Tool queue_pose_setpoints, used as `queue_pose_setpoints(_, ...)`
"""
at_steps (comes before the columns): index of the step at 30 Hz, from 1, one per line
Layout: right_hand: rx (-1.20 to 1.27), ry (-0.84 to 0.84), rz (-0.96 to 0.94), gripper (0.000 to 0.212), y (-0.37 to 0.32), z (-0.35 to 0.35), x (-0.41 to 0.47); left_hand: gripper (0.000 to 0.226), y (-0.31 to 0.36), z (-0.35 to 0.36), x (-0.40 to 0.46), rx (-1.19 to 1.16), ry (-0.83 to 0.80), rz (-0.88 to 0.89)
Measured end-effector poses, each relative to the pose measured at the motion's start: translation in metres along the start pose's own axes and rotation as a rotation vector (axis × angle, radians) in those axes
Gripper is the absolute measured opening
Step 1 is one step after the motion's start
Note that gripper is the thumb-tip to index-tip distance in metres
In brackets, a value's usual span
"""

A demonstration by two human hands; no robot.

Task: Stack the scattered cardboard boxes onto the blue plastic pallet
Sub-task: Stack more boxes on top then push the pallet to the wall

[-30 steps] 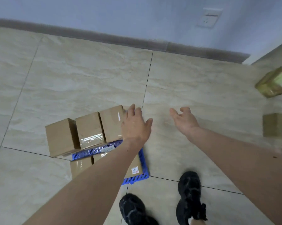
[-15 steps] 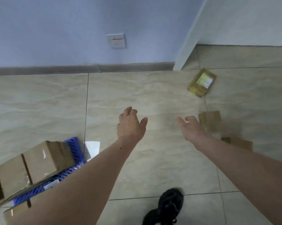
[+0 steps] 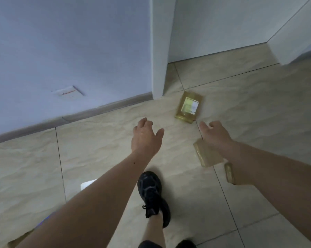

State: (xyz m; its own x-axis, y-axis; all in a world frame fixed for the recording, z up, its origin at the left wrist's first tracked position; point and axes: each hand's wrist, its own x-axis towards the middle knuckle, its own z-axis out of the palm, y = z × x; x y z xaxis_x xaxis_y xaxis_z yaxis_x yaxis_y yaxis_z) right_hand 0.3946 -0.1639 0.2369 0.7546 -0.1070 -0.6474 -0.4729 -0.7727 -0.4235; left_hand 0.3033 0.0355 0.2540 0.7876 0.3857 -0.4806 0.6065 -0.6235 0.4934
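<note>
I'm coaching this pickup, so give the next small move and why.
Probably lower the right hand onto the plain box just beneath it. Both hands are open and hold nothing, the left hand hangs over bare floor, and the labelled box lies farther off.

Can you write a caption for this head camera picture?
Both empty hands, left and right, reach toward boxes scattered on the tile floor.

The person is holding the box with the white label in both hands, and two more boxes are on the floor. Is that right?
Not quite. The head view shows both hands, left and right, empty; the labelled box lies on the floor ahead. Two more boxes are on the floor.
</note>
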Motion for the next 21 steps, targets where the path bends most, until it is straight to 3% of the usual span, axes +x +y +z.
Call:
queue_pose_setpoints(8, 0.0, 0.002, 0.098, 0.069, -0.017, 0.003, 0.089, 0.055, 0.029, 0.034, 0.096, 0.098, -0.09, 0.077)
queue_pose_setpoints(21, -0.021, -0.037, 0.114, 0.071, 0.037, 0.058, 0.24, 0.064, 0.042, 0.181, 0.235, -0.002, -0.164, -0.015)
